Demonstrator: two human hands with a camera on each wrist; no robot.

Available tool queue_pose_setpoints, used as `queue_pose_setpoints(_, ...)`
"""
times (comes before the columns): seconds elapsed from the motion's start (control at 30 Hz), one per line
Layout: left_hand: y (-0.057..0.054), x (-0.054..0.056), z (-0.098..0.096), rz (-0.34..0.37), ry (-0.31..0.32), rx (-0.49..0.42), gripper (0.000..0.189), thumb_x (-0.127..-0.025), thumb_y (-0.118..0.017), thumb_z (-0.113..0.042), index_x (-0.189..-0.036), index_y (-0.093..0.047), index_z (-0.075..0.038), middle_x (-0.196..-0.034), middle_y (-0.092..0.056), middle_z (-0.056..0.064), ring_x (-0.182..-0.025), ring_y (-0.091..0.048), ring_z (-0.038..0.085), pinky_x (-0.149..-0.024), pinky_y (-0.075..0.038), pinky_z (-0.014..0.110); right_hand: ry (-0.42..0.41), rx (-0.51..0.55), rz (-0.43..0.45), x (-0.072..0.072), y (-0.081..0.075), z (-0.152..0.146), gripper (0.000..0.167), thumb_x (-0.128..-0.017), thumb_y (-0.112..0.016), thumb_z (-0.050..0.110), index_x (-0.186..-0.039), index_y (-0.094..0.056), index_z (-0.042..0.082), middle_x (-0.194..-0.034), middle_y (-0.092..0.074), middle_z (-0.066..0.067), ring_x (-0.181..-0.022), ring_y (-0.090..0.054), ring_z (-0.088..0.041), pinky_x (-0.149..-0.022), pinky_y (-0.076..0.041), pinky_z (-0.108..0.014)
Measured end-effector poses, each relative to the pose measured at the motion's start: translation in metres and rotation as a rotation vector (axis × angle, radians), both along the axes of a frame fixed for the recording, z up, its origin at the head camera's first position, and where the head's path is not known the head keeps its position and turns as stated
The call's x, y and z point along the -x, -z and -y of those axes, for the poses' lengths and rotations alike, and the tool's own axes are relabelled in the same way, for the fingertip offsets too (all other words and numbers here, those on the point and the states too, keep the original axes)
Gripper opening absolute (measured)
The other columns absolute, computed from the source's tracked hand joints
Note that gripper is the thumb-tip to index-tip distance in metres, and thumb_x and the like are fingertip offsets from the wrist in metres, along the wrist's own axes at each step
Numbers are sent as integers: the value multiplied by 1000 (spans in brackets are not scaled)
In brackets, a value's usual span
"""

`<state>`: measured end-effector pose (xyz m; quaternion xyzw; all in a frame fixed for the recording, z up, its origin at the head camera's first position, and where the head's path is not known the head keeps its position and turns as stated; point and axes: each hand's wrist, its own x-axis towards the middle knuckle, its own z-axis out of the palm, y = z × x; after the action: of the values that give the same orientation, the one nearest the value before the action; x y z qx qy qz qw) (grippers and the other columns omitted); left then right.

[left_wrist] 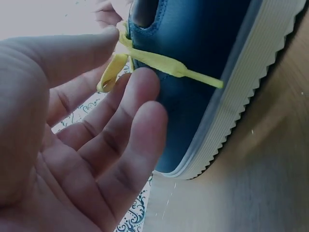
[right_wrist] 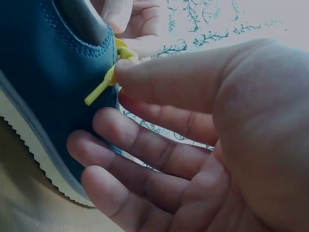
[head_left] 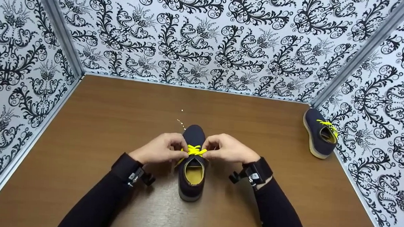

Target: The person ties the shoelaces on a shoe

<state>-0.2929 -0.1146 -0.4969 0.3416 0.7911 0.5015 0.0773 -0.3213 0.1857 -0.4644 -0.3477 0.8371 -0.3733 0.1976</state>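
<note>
A dark shoe [head_left: 194, 135] with yellow shoelaces [head_left: 195, 150] stands upright on the table, its toe facing away from me. My left hand [head_left: 163, 148] is at the left side of the laces. Thumb and index finger pinch a shoelace loop [left_wrist: 110, 77], while a loose lace end [left_wrist: 164, 64] hangs down the shoe's side. From the right, my right hand [head_left: 230, 149] pinches the lace between thumb and index finger, and a lace tip [right_wrist: 98, 92] sticks out below the thumb. The other fingers of both hands are loosely bent near the shoe. Part of the knot is hidden behind the thumbs.
A second dark shoe [head_left: 320, 137] with yellow laces stands at the far right, against the patterned wall [head_left: 368, 134]. Brown wooden table [head_left: 127, 103] surrounds the first shoe, with patterned panels on the left, back and right. Small bright specks [head_left: 181, 123] show beyond the toe.
</note>
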Motion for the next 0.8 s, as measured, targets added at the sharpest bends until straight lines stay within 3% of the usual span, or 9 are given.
queue_pose_setpoints(0.2,2,1,-1,-72,-1,32,6,-97,-88,-13,-97,-82,-15,-97,-69,-1,-85,-65,13,-74,-55,27,14,25,-23,-2,0,2,6,-98,-83,18,-100,-78,15,-87,-74,2,-75,-65,-12,-67,-52,-27)
queue_pose_setpoints(0.37,0,-1,-1,-88,-4,49,6,-99,-84,-10,-96,-80,-14,-98,-67,-4,-86,-63,14,-76,-54,27,20,43,-40,-2,0,3,5,-97,-78,9,-95,-74,11,-83,-69,2,-74,-61,-14,-66,-46,-26)
queue_pose_setpoints(0.63,-3,-3,-2,-96,-21,79,8,-101,-81,-9,-97,-75,-12,-99,-66,-5,-88,-61,14,-80,-51,29,64,-13,-118,-2,1,3,10,-91,-73,11,-88,-67,17,-79,-56,10,-73,-52,-9,-68,-41,-29)
queue_pose_setpoints(0.8,-2,-3,-2,-82,-29,78,7,-102,-80,-10,-98,-74,-12,-98,-65,-5,-86,-61,14,-79,-51,29,51,-22,-112,-2,0,3,4,-95,-75,16,-95,-71,16,-83,-63,8,-76,-57,-11,-70,-46,-30)
